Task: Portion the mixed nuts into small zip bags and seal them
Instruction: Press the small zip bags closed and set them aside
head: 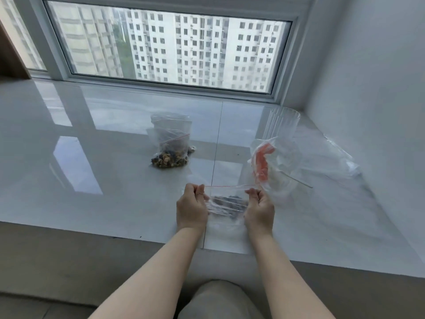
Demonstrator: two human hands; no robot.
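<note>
I hold a small clear zip bag with a red zip line above the near edge of the white sill. Dark nuts show through its middle. My left hand pinches the bag's top left corner and my right hand pinches the top right corner, so the zip line is stretched between them. Farther back at the centre stands another zip bag of mixed nuts, with loose nuts heaped around its base.
To the right lies a crumpled clear plastic bag holding a stack of red-lined bags, next to a ribbed clear plastic cup. A window runs along the back and a white wall closes the right side. My knee shows below the sill.
</note>
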